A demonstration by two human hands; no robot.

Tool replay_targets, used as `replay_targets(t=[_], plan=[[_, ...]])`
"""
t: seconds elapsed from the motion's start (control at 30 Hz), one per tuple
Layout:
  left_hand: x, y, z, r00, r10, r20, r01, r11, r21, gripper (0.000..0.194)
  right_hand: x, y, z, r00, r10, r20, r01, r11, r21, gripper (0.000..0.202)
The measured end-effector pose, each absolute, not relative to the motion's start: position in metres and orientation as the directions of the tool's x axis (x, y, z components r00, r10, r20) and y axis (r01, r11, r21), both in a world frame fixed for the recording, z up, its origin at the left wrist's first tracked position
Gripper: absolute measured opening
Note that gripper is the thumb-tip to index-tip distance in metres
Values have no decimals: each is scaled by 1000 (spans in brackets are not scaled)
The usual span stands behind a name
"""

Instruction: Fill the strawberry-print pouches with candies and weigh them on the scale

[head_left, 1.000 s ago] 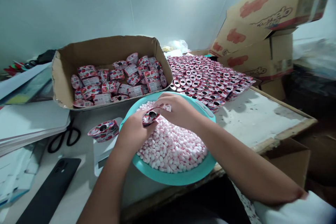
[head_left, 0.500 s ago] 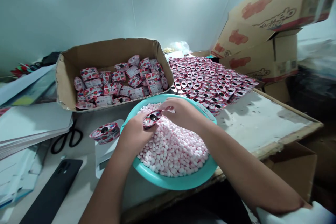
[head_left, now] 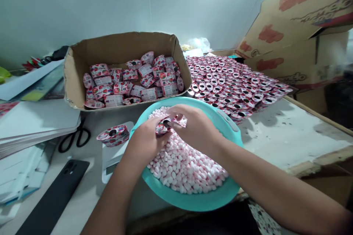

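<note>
Over a turquoise basin [head_left: 190, 203] of small pale pink and white candies [head_left: 184, 165], my left hand [head_left: 146, 141] is closed around a strawberry-printed candy packet [head_left: 161, 126]. Its oval top has a dark round hole. My right hand [head_left: 194, 126] is closed at the packet's right side, with the thumb by the hole; part of the printed packet shows beneath its fingers. Whether candies are between the right fingers is hidden. Left of the basin, a similar packet [head_left: 117, 137] stands on a white scale [head_left: 106, 165].
A cardboard box [head_left: 72, 91] behind holds several printed packets. At the back right, many packets [head_left: 228, 84] stand in rows, holes up. Scissors [head_left: 74, 139], a dark phone [head_left: 59, 194] and stacked papers [head_left: 38, 125] lie left. Large cartons [head_left: 300, 40] rise at the right.
My right hand has shifted onto the top of the packet, its thumb now at the hole. The view has turned slightly left, so things appear further right.
</note>
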State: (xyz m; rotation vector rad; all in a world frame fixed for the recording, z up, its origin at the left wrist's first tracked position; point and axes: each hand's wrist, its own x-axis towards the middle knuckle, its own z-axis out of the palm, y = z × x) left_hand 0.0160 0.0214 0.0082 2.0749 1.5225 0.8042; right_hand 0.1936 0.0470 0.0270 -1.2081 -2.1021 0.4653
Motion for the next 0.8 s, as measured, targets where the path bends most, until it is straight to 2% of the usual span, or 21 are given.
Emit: replay_targets(t=[0.1,0.17,0.23,0.3,0.47,0.6,0.8], plan=[[15,22,6,243,949,201,708,-315,632,31,192,41,31,-473,765,438,490,641,-591,29],[14,23,5,257,948,186,713,-316,626,25,192,40,32,-581,668,466,405,733,-546,33],[13,23,4,259,949,180,707,-313,634,25,194,41,32,-639,620,454,405,774,-487,33],[13,23,4,258,948,189,695,-317,645,31,197,46,30,-628,647,432,460,757,-465,31],[14,21,8,218,954,205,689,-299,660,41,203,60,27,-463,781,420,562,625,-542,18],[15,18,10,192,958,211,685,-285,671,42,203,66,24,-413,838,356,596,544,-590,22],[13,16,10,60,969,239,570,-230,789,42,211,74,15,-336,931,142,654,339,-676,30]])
